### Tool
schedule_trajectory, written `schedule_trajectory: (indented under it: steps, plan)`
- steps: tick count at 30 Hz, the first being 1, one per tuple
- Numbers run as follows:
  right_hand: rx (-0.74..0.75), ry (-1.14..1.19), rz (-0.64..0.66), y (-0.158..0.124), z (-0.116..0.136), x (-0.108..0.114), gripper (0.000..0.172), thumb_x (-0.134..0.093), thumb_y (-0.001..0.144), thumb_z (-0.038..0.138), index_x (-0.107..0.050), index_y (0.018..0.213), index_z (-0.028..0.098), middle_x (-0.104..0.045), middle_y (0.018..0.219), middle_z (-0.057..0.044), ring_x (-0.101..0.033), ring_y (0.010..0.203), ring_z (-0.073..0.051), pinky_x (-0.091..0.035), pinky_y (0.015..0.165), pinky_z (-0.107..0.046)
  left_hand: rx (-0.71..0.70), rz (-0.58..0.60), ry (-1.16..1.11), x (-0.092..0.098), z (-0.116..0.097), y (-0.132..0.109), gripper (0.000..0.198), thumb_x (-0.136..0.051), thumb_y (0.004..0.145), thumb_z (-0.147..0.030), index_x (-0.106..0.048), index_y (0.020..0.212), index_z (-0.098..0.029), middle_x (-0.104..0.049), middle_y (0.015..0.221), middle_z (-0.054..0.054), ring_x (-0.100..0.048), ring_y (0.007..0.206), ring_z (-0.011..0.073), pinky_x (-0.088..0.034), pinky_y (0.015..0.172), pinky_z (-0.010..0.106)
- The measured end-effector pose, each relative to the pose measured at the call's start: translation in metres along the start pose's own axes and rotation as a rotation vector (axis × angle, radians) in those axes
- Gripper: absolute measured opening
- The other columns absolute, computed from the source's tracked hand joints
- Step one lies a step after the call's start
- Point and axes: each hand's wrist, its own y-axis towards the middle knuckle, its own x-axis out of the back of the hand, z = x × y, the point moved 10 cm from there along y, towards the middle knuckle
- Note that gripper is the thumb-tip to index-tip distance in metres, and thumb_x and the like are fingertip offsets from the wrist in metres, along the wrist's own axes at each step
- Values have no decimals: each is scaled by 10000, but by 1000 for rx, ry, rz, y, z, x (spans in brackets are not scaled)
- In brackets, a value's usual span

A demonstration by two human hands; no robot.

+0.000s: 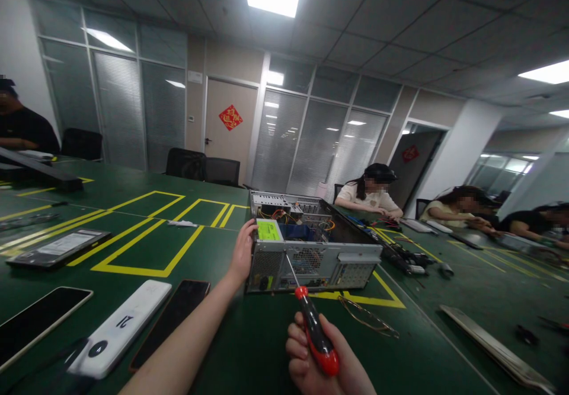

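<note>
An opened desktop computer case point(360, 267) lies on the green table with its rear panel facing me and wires showing inside. My left hand point(243, 251) rests against the case's left side, near a power supply with a bright green label point(268, 230); its fingertips are partly hidden behind the corner. In my right hand point(317, 347) is a red and black screwdriver point(313, 324), its fingers closed round the handle. The shaft points up and away, and its tip is at the rear panel, near the power supply's lower edge. Whether a screw sits under the tip cannot be made out.
Left of the case lie a hard drive point(62, 247), a white device marked 21 point(124, 324) and two phones. Eyeglasses point(368, 315) sit in front of the case. Cables point(409, 258) and a metal panel point(493, 344) lie to the right. Several people sit around the table.
</note>
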Motion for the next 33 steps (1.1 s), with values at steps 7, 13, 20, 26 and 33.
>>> schedule_trajectory:
  steps: [7, 13, 20, 26, 33]
  plan:
    - [-65, -45, 46, -4, -4, -3, 443, -821, 710, 349, -678, 1076, 145, -698, 748, -18, -417, 379, 2, -262, 332, -94, 3, 3, -5, 0, 0, 0, 429, -272, 992, -466, -583, 1176, -235, -504, 1401, 89, -470, 1323, 230, -361, 1133, 454]
    - [-95, -194, 149, -7, -11, -15, 553, -805, 656, 146, -626, 1174, 220, -668, 1250, -126, -697, 960, -225, -527, 786, -302, 15, -4, -16, -1, 3, 0, 416, -283, 987, -464, -590, 1163, -245, -513, 1393, 80, -468, 1324, 227, -355, 1138, 441]
    - [26, -156, 41, -3, -1, 0, 478, -832, 706, 327, -660, 1115, 149, -715, 825, -29, -655, 691, -98, -487, 649, -198, 7, -1, -12, -2, 4, 0, 419, -272, 992, -457, -580, 1170, -234, -500, 1400, 92, -463, 1325, 225, -344, 1140, 459]
    - [-17, -157, -128, 0, -3, 23, 416, -879, 617, 367, -695, 926, 159, -724, 843, -28, -509, 469, -28, -322, 396, -123, 16, -2, -17, 0, 4, 0, 406, -281, 992, -444, -584, 1177, -247, -499, 1408, 80, -457, 1334, 224, -346, 1144, 450]
    - [-45, -228, 7, -2, -10, -4, 455, -853, 643, 385, -650, 1010, 211, -733, 887, -37, -637, 597, -122, -407, 476, -187, 20, -7, -3, 0, 3, 0, 411, -277, 993, -446, -586, 1165, -238, -507, 1399, 84, -470, 1320, 222, -359, 1134, 456]
